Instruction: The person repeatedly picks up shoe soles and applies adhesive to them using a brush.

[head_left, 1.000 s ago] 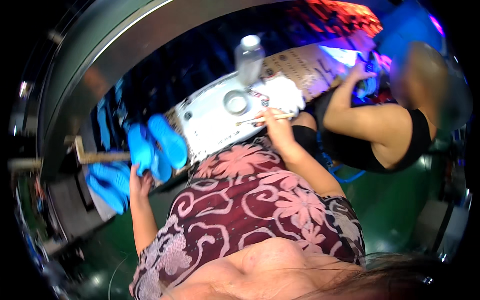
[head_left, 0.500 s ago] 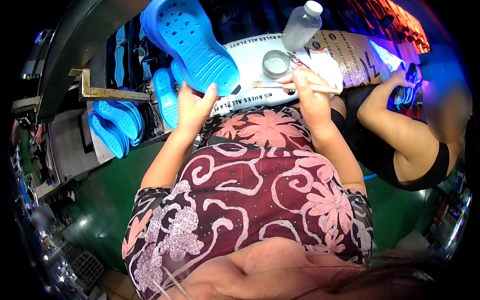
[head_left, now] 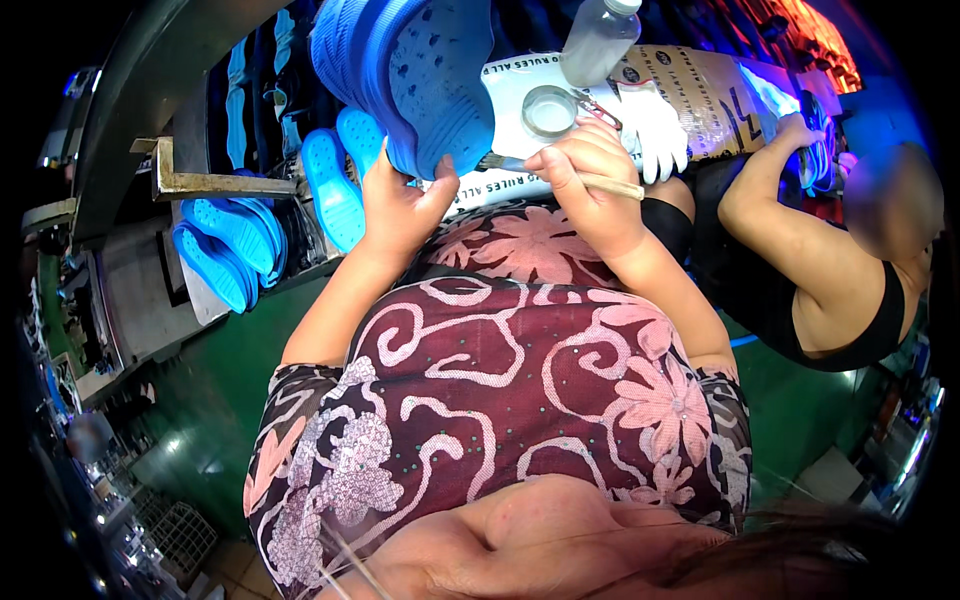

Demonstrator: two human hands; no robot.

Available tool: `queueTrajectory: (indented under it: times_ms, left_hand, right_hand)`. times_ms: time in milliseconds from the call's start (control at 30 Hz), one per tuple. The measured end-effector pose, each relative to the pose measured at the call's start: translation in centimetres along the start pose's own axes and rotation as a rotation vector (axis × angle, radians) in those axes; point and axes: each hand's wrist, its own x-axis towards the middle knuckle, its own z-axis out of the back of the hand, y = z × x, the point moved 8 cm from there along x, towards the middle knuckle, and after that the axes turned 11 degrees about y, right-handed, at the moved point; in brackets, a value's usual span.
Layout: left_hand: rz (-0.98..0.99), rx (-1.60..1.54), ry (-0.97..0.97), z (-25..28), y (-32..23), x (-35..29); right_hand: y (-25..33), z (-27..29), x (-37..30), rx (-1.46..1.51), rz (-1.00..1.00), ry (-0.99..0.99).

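My left hand (head_left: 405,205) grips the lower end of a blue foam shoe (head_left: 440,90), its thumb pressed on the rim. The shoe stands tilted with its perforated, ridged hollow side to the right; layered ridges line its left side, and its top runs out of view. Pinched in my right hand (head_left: 595,185) is a paintbrush (head_left: 622,186) with a pale wooden handle. Its bristles come close to the shoe's lower right edge; whether they touch I cannot tell. Just beyond that hand stands a round clear dish (head_left: 549,112), with a red-handled small tool (head_left: 606,118) beside it.
A clear bottle with white cap (head_left: 600,45) stands behind the dish. White printed sheeting (head_left: 515,85) and brown wrap (head_left: 690,90) cover the work surface; a white glove (head_left: 658,135) lies there. More blue shoe pieces (head_left: 235,235) and a metal bracket (head_left: 215,183) are left. A co-worker (head_left: 780,220) sits right.
My left hand has lifted and turned the shoe from face-on to tilted, showing its layered side. My right hand has moved left, bringing the brush to the shoe's edge. The glove now shows more.
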Motion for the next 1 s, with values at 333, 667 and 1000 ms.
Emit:
queueTrajectory:
  times_ms: [333,667,1000]
  left_hand:
    - [-0.087,0.148,0.034,-0.4,-0.7,-0.3]
    - [-0.090,0.135,0.011,0.1,-0.5,-0.3]
    - [-0.270,0.237,-0.001,-0.3,-2.0,0.0]
  right_hand:
    - [-0.1,0.1,0.0,0.047,0.009,-0.076]
    - [0.2,0.3,0.3,-0.028,0.022,-0.071]
    - [0.4,0.2,0.1,-0.028,0.064,-0.043]
